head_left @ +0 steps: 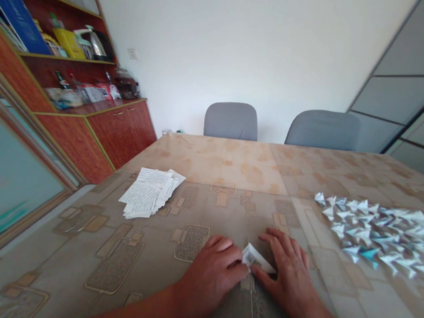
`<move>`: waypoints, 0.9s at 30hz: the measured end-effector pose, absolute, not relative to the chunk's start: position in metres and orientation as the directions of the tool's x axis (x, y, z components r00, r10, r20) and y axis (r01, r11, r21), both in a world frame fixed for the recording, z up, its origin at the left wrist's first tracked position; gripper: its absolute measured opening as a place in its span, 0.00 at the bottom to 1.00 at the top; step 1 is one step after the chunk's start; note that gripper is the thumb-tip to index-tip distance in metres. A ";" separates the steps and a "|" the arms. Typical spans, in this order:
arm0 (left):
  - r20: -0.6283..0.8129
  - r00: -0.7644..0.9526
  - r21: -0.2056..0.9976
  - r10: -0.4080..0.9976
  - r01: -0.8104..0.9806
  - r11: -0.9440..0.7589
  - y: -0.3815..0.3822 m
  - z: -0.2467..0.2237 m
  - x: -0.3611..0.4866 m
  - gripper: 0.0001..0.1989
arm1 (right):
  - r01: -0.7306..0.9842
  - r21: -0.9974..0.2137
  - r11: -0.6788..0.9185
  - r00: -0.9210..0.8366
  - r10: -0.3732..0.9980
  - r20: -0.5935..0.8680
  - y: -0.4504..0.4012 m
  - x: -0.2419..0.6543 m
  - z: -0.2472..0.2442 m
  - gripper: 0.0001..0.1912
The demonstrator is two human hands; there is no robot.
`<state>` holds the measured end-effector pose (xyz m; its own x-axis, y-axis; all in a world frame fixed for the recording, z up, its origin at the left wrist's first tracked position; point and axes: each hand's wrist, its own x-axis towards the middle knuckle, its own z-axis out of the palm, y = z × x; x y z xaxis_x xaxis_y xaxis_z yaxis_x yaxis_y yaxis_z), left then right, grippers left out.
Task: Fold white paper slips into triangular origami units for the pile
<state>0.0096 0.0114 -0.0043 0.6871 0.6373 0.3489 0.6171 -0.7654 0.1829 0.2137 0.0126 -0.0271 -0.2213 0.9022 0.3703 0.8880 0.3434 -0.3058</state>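
A small piece of folded white printed paper [256,258] lies on the patterned tablecloth, roughly triangular in outline. My left hand [219,262] has its fingers curled, with thumb and forefinger pinching the paper's left corner. From the other side my right hand [286,267] holds the paper, its thumb on the near edge and its fingers reaching past the far side. Left of my hands is a loose, fanned stack of printed paper slips [150,193]. Many folded pointed paper pieces [380,229] stand in rows at the right, mostly white with a few bluish ones.
The table [242,165] wears a brown cloth with rounded rectangle patterns. Behind its far edge stand two grey chairs [231,120]. A reddish wooden cabinet [123,128] with loaded shelves is at the left, and grey panelled doors [402,99] are at the right.
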 end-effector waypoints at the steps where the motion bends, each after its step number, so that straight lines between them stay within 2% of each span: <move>1: 0.359 0.698 0.154 0.619 0.610 -0.777 0.011 -0.005 0.008 0.07 | 0.897 -0.298 0.326 -0.206 0.906 0.370 0.012 0.213 -0.030 0.23; 6: 0.363 0.758 0.024 0.543 0.574 -0.818 0.009 -0.006 0.006 0.08 | 0.914 -0.304 0.267 -0.171 0.936 0.308 0.013 0.220 -0.037 0.26; 11: 0.347 0.778 -0.012 0.524 0.562 -0.827 0.006 -0.005 0.006 0.07 | 0.900 -0.349 0.260 -0.172 0.949 0.262 0.014 0.236 -0.037 0.28; 17: 0.320 0.788 -0.044 0.526 0.567 -0.822 0.004 -0.004 0.009 0.09 | 0.918 -0.314 0.240 -0.147 0.945 0.293 0.011 0.219 -0.033 0.28; 24: 0.369 0.698 0.100 0.614 0.627 -0.773 0.001 -0.007 0.008 0.07 | 0.907 -0.328 0.263 -0.160 0.938 0.308 0.011 0.219 -0.038 0.27; 27: 0.363 0.687 0.122 0.629 0.634 -0.763 -0.002 -0.008 0.000 0.06 | 0.890 -0.353 0.287 -0.179 0.934 0.308 0.012 0.226 -0.041 0.26</move>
